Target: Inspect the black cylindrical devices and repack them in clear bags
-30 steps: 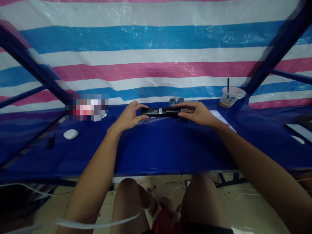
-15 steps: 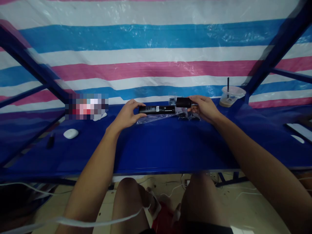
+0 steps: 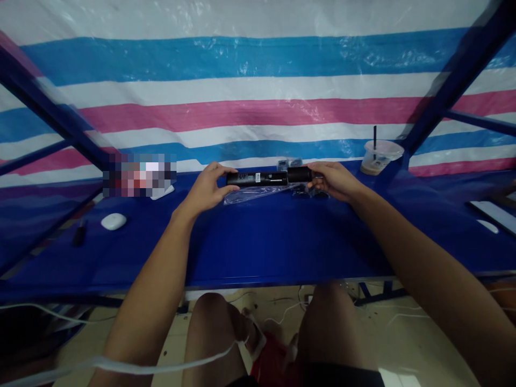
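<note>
My left hand pinches the left end of a long black cylinder with printed text and a small white label. A shorter, thicker black cylindrical piece is in the fingers of my right hand. The two black pieces meet end to end in a line; whether one sits inside the other I cannot make out. Beneath them a clear plastic bag lies on the blue table. Small dark items in clear wrapping are just under my right fingers.
A clear plastic cup with a black straw stands at the back right. To the left lie a white rounded object and a small dark object. Blue metal posts frame both sides, before a striped sheet.
The gap between the two black pieces has closed: the right-hand piece has come left and slightly down to meet the long cylinder's end. The whole view has shifted slightly.
</note>
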Motion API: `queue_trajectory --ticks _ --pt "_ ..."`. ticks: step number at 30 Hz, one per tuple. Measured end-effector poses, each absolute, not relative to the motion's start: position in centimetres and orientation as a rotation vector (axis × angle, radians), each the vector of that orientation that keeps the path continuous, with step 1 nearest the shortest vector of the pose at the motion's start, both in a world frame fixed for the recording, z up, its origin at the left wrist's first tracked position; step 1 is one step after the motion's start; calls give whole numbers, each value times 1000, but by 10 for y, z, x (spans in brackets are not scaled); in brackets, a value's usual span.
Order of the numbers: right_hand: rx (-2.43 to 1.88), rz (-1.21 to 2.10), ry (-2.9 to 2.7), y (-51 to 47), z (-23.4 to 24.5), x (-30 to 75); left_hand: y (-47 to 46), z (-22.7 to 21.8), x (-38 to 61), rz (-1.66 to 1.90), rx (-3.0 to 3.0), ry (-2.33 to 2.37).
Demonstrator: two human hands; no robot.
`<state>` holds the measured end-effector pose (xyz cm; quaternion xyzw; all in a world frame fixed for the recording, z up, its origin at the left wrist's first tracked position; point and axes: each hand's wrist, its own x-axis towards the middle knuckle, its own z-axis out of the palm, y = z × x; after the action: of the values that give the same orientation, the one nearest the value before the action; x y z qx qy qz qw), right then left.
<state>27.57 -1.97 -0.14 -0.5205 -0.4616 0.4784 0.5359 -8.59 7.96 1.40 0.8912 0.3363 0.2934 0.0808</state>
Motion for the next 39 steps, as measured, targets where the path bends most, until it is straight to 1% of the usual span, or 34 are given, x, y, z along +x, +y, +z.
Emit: queue_trajectory --ticks 9,21,26,39 --pt "-1278 1280 -1102 -22 2 275 80 14 -86 897 2656 990" --pt "-1305 1261 -1116 -26 9 272 81 13 -87 927 2653 1006" --pt "-1249 1256 -1059 -26 8 273 83 12 -88 939 2665 1011" --pt "-1215 1348 -969 -27 9 271 81 12 -86 950 2640 1014"
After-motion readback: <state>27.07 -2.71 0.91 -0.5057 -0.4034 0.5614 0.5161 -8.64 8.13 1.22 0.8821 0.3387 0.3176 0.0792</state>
